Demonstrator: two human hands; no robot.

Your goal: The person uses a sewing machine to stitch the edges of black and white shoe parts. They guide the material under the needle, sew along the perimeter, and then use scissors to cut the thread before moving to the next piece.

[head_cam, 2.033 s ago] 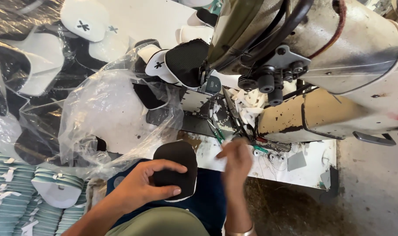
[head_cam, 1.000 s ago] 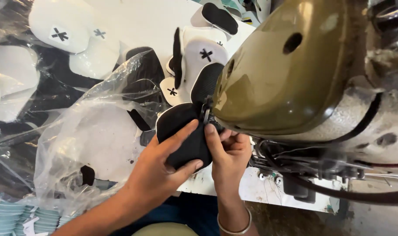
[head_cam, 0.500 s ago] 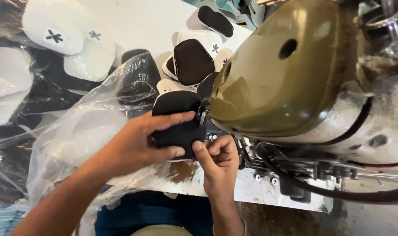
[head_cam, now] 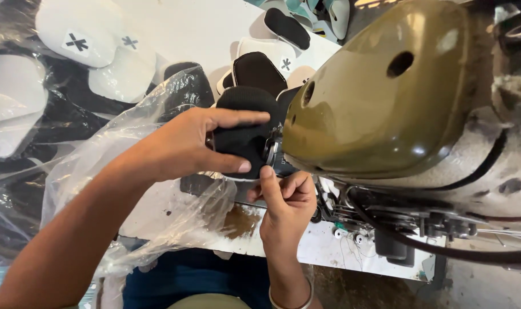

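My left hand (head_cam: pixel 183 146) grips a black padded fabric piece (head_cam: pixel 244 129), fingers spread over its top and thumb under its lower edge. The piece is pressed against the needle area at the front of an olive-green sewing machine head (head_cam: pixel 380 97). My right hand (head_cam: pixel 286 200) is just below, its fingers pinching the piece's lower edge beside the machine's foot. The needle itself is hidden behind the piece and the machine head.
A crumpled clear plastic bag (head_cam: pixel 157 189) lies under my left arm. Behind it lie several white and black cut pieces with black cross marks (head_cam: pixel 94 43). More black-and-white pieces (head_cam: pixel 266 63) are stacked past the machine. The white machine table (head_cam: pixel 340 246) shows stains and loose thread.
The black piece has been lifted from my lap up to the machine head. Over the last second my left hand spread across it and my right hand moved under its lower edge.
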